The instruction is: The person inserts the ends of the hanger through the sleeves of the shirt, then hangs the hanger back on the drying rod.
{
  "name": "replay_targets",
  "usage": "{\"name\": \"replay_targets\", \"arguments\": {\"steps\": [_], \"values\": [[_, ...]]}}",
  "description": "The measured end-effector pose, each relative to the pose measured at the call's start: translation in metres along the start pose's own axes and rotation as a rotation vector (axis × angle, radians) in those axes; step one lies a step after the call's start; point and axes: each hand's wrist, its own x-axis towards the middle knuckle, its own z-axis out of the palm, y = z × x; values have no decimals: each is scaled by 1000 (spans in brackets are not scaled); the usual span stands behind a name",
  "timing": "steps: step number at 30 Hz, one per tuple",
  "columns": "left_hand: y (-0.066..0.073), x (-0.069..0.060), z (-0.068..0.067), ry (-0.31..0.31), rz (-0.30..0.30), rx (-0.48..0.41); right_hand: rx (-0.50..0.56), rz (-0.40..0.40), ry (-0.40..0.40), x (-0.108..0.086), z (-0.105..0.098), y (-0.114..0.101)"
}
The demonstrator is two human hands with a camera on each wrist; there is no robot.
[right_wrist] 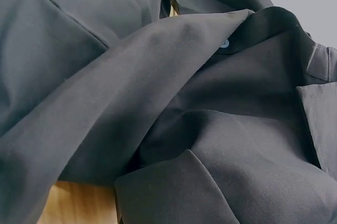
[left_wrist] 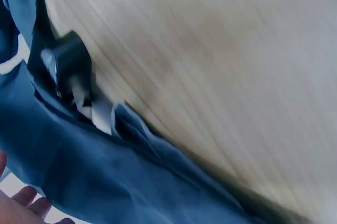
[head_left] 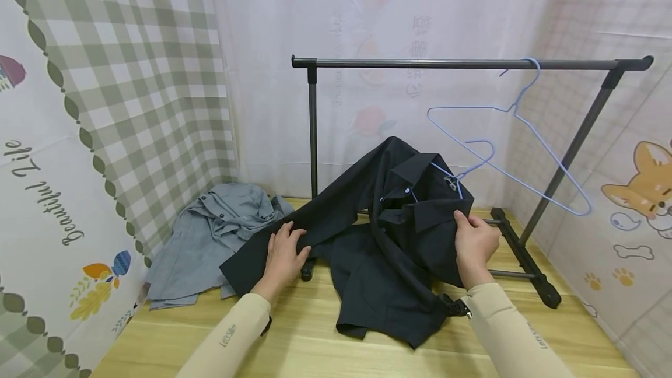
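r hand (head_left: 476, 244) pinches the black collared button-up shirt (head_left: 378, 244) by an edge; l hand (head_left: 285, 255), fingers loosely spread, on its sleeve (head_left: 336, 200). blue wire hanger (head_left: 459, 178) mostly hidden inside. l wrist cam blurry, hand cut off. room on yellowish wood tabletop (head_left: 310, 337) in front; black metal rack foot (head_left: 525, 260) nr r hand.

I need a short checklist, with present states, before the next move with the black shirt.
1. Right hand grips black shirt: ok.
2. Left hand touches its sleeve: ok.
3. Lower hanger has its hook outside the collar: ok.
4. Its ends sit inside both shoulders: cannot tell, cloth hides them.
5. Shirt hangs from rail: not ok, part lies on table.
6. Room on rail left of upper hanger: ok.
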Motion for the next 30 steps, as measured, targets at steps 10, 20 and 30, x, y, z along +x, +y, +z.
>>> {"name": "replay_targets", "arguments": {"steps": [10, 20, 30], "values": [[17, -4, 20, -121, -25, -42, 40, 47, 24, 6, -3, 3], [39, -7, 39, -295, -78, -45, 22, 31, 37, 4, -5, 6], [57, -8, 53, -367, -64, 74, 32, 46, 23, 1, -1, 9]]}}
